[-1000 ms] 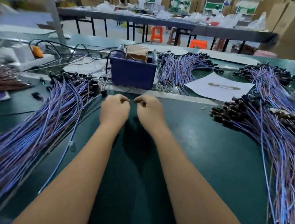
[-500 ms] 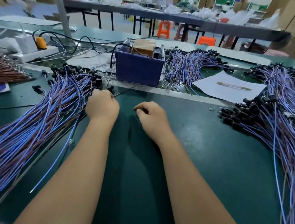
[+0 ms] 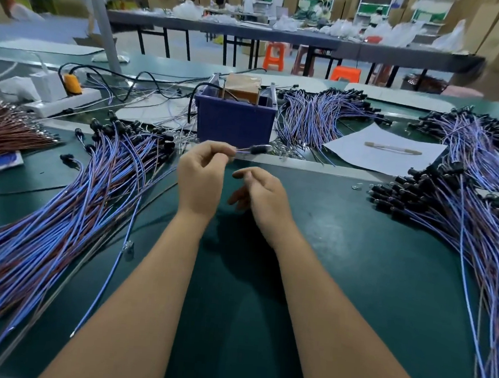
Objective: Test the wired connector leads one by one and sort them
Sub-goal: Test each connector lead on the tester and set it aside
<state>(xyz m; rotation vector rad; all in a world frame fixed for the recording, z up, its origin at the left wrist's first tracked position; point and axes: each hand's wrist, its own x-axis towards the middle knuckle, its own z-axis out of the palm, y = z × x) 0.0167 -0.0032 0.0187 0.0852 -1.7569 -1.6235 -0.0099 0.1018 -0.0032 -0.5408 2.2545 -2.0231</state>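
My left hand is raised over the green mat and pinches one connector lead by its wire, the black connector pointing right in front of the blue test box. My right hand hovers just below and to the right, fingers loosely curled, holding nothing. A large pile of blue and brown leads fans out on the left. Another pile lies on the right. A third bundle sits behind, right of the box.
A white sheet with a slim tool lies right of the box. A white power strip with an orange plug and brown wires are at the far left. One loose blue lead lies beside my left forearm.
My left hand reached to the left pile, picked out a lead and lifted it toward the blue box. My right hand uncurled and rose slightly off the mat.
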